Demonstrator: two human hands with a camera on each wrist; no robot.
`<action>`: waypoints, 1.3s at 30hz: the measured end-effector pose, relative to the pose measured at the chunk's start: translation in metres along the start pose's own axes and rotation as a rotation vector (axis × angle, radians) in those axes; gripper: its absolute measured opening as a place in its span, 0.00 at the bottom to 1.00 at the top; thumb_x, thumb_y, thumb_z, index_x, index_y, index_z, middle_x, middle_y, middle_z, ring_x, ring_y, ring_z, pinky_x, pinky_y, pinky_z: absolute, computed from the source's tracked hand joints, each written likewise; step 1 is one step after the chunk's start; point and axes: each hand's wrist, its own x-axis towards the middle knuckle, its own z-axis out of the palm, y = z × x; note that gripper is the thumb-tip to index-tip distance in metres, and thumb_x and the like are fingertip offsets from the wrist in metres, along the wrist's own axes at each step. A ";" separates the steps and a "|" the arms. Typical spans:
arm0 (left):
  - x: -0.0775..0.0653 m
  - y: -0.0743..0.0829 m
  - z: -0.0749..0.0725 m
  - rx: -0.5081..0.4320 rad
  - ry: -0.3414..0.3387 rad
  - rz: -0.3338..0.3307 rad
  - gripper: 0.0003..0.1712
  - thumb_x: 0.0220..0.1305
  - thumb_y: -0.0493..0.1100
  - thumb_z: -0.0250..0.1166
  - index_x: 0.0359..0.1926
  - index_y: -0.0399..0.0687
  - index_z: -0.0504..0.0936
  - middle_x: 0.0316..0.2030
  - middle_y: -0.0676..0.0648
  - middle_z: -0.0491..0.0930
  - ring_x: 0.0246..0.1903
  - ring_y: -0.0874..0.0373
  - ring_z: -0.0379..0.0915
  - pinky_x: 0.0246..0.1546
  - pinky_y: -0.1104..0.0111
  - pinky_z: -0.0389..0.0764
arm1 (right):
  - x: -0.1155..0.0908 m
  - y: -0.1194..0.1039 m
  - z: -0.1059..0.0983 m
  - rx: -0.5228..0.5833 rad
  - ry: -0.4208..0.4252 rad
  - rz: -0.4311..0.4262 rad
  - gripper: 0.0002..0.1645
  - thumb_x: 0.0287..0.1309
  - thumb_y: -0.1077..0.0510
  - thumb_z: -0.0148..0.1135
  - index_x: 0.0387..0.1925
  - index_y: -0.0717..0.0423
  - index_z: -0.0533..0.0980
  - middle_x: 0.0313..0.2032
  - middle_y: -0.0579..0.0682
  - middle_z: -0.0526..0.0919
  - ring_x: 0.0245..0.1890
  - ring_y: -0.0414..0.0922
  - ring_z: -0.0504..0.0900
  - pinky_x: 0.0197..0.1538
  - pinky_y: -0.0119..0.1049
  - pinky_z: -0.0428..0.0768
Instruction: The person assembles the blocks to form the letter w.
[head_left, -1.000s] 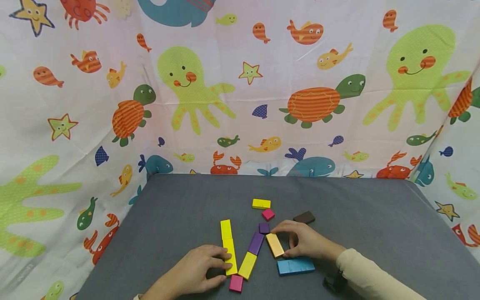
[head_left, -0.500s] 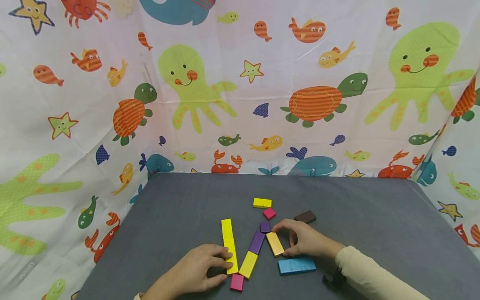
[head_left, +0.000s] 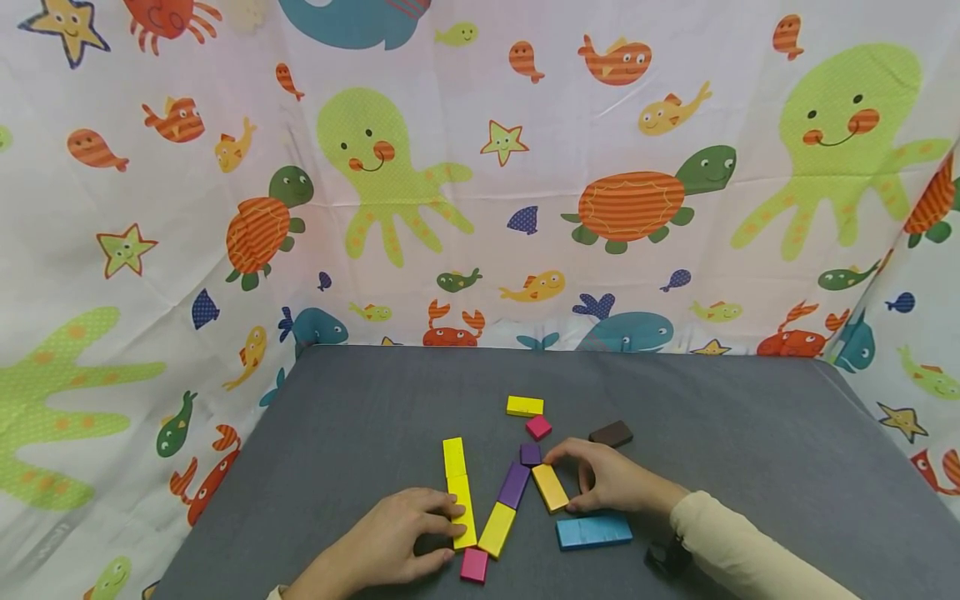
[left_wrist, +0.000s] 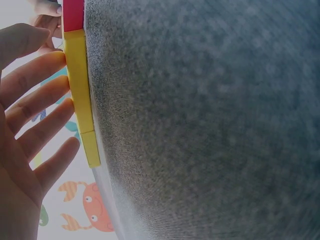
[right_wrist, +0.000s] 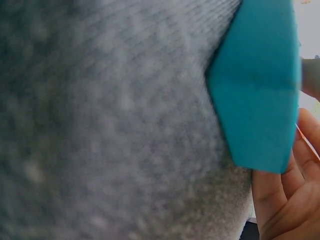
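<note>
My right hand (head_left: 618, 479) pinches a light orange block (head_left: 550, 488) between index finger and thumb, one at each end, on the table. Its far end lies close to a small purple cube (head_left: 530, 454) and a longer purple block (head_left: 514, 485). My left hand (head_left: 397, 533) rests its fingertips on a long yellow block (head_left: 461, 512); in the left wrist view those fingers (left_wrist: 40, 107) are fairly straight. A shorter yellow block (head_left: 453, 457) continues that row. Another yellow block (head_left: 497, 530) slants up to the purple one, and a pink cube (head_left: 473, 565) sits at the bottom junction.
A blue block (head_left: 594, 532) lies just in front of my right hand. Beyond the hands are a dark brown block (head_left: 611, 433), a pink cube (head_left: 538, 427) and a yellow block (head_left: 525, 406). The grey table (head_left: 360, 417) meets a patterned curtain (head_left: 525, 275).
</note>
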 end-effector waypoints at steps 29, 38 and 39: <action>0.002 0.000 -0.002 -0.019 -0.032 -0.008 0.18 0.68 0.63 0.58 0.54 0.71 0.83 0.57 0.63 0.79 0.58 0.63 0.75 0.58 0.58 0.81 | -0.003 0.001 0.000 0.025 -0.012 0.026 0.36 0.51 0.56 0.74 0.62 0.40 0.70 0.51 0.44 0.77 0.23 0.35 0.75 0.27 0.28 0.78; 0.001 0.000 -0.001 -0.022 -0.013 0.014 0.17 0.68 0.62 0.59 0.53 0.70 0.84 0.56 0.62 0.79 0.56 0.64 0.76 0.57 0.60 0.81 | -0.009 -0.003 -0.002 0.096 0.004 0.021 0.36 0.53 0.57 0.73 0.64 0.46 0.69 0.56 0.52 0.76 0.24 0.37 0.78 0.29 0.30 0.81; 0.001 0.000 -0.001 -0.022 -0.012 0.016 0.17 0.68 0.61 0.59 0.53 0.70 0.84 0.56 0.62 0.79 0.56 0.64 0.76 0.57 0.60 0.82 | -0.010 -0.003 -0.002 0.104 0.031 0.017 0.36 0.54 0.57 0.73 0.63 0.48 0.70 0.57 0.53 0.76 0.25 0.37 0.78 0.29 0.30 0.81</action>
